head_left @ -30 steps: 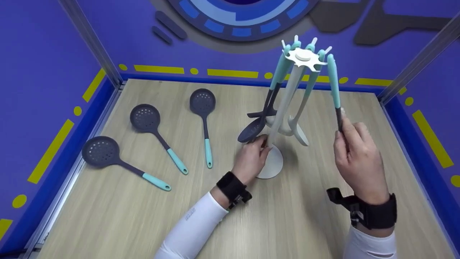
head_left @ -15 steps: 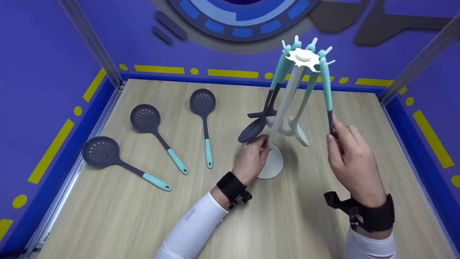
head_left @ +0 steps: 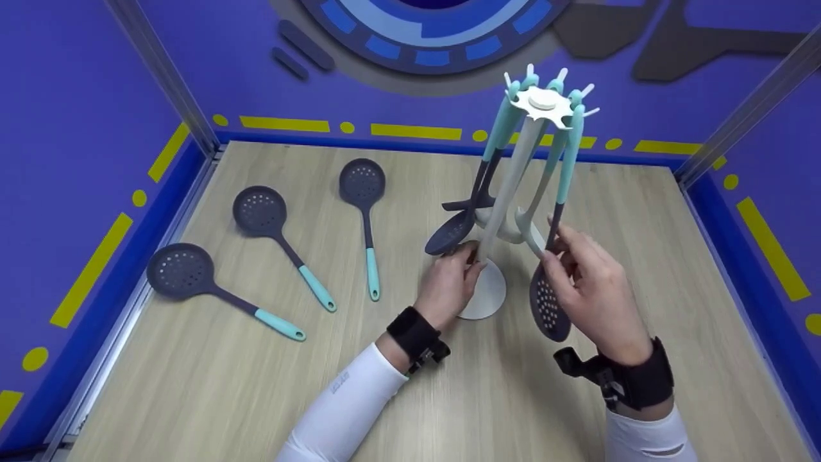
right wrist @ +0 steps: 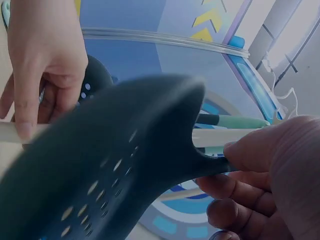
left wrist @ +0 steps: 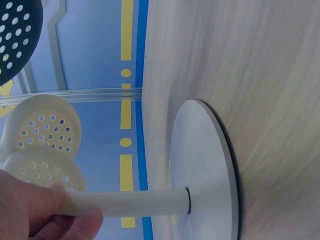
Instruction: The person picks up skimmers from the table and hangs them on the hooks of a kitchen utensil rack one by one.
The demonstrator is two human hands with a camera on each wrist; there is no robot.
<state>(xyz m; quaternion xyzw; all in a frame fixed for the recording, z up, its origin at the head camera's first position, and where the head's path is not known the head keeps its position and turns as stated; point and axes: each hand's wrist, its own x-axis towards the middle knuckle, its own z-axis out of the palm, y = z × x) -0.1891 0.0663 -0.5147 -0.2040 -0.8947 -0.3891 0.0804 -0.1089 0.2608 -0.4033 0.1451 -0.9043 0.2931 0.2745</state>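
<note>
A white utensil stand [head_left: 542, 101] with a hooked top stands upright on its round base [head_left: 485, 295]. My left hand [head_left: 446, 285] grips its pole [left wrist: 132, 203] low down, above the base. In my right hand [head_left: 596, 289] is a dark grey skimmer [head_left: 550, 311], pinched at the neck just above its perforated head. Its teal handle [head_left: 569, 157] points upward, with its top end right at a hook on the stand's right side. Seen from the right wrist, the skimmer's dark head [right wrist: 115, 165] fills much of the view, thumb and fingers at its neck.
Three dark skimmers with teal handles lie on the wooden table at left: the near one [head_left: 180, 271], the middle one [head_left: 259, 212] and the far one [head_left: 362, 183]. A dark slotted spoon [head_left: 449, 232] and several other utensils hang from the stand. Blue walls enclose the table.
My right hand has moved left and toward me, bringing the skimmer's handle to the stand's hook and turning its perforated head into view. The left hand has stayed on the pole.
</note>
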